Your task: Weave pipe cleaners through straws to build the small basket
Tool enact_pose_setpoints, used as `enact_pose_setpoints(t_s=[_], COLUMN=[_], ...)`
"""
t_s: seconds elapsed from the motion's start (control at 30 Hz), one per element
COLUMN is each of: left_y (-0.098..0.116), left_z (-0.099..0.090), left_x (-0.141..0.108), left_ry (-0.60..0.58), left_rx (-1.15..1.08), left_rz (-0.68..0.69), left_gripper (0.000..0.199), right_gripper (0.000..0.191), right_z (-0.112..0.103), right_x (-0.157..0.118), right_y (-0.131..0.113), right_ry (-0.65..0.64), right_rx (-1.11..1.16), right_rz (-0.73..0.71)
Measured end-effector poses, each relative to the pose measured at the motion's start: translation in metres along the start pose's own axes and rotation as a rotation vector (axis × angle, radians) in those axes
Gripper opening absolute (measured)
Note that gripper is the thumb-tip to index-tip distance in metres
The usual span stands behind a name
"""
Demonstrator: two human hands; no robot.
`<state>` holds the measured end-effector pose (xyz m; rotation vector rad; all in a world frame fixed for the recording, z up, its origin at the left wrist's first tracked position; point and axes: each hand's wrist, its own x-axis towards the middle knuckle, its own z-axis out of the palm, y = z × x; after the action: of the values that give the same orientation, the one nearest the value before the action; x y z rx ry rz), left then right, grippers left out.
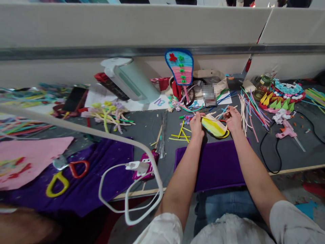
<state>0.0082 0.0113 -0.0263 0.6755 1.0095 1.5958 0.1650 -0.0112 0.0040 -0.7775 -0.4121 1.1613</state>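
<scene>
Pink sheet (52,147) fills the left of my view, overlapping a purple cloth (111,159) where scissors (61,163) lie. Further right, the left hand (196,124) is closed, fingertips pinching the near-left end of a yellow piece (214,128). That piece sits between the hands, beyond a folded purple cloth (220,162) (whether it touches the table, I can't tell). Its long axis slants left to right, the right end nearer the wearer. The right hand (233,120) is half curled, its fingertips seemingly gripping a pale strip (220,115). I judge the step to be working strip against piece, which calls for a steady left pinch and fine right-hand control. Rightward lie loose strips (243,118), then a glue gun (288,130).
</scene>
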Motion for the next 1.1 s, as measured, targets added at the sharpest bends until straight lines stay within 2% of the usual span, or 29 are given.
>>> enact_pose_setpoints(t_s=[0.1, 0.17, 0.27, 0.37, 0.5, 0.57, 0.67, 0.8, 0.93, 1.1], left_y=[0.009, 0.015, 0.023, 0.026, 0.022, 0.017, 0.008, 0.001, 0.0, 0.001], left_z=[-0.002, -0.004, -0.006, -0.007, -0.007, -0.007, -0.005, -0.002, 0.002, 0.003], left_x=[-0.003, -0.004, -0.005, -0.006, -0.007, -0.007, -0.007, -0.008, -0.007, -0.002], left_ry=[-0.127, -0.258, -0.447, -0.548, -0.643, -0.608, -0.475, -0.401, -0.263, -0.016], left_rx=[0.15, 0.24, 0.345, 0.428, 0.428, 0.39, 0.303, 0.189, 0.08, -0.105], left_rz=[-0.013, -0.026, 0.041, 0.119, 0.074, 0.02, -0.086, -0.14, -0.077, 0.066], left_gripper=[0.041, 0.037, 0.028, 0.02, 0.02, 0.025, 0.035, 0.04, 0.04, 0.036], right_gripper=[0.02, 0.021, 0.02, 0.02, 0.022, 0.023, 0.024, 0.019, 0.019, 0.023], right_z=[0.003, 0.003, 0.004, 0.005, 0.009, 0.011, 0.011, 0.007, 0.004, 0.007], right_x=[-0.002, -0.002, -0.002, -0.002, -0.005, -0.007, -0.008, -0.009, -0.012, -0.018], right_y=[-0.002, -0.003, -0.005, -0.006, -0.005, -0.004, 0.0, 0.008, 0.013, 0.013], right_ry=[0.01, 0.024, 0.021, 0.011, -0.039, -0.072, -0.124, -0.232, -0.229, -0.138], right_rx=[-0.016, 0.0, 0.043, 0.032, -0.036, -0.085, -0.209, -0.553, -0.903, -0.929], right_rz=[0.008, 0.012, 0.023, 0.032, 0.017, -0.01, -0.08, -0.218, -0.357, -0.396])
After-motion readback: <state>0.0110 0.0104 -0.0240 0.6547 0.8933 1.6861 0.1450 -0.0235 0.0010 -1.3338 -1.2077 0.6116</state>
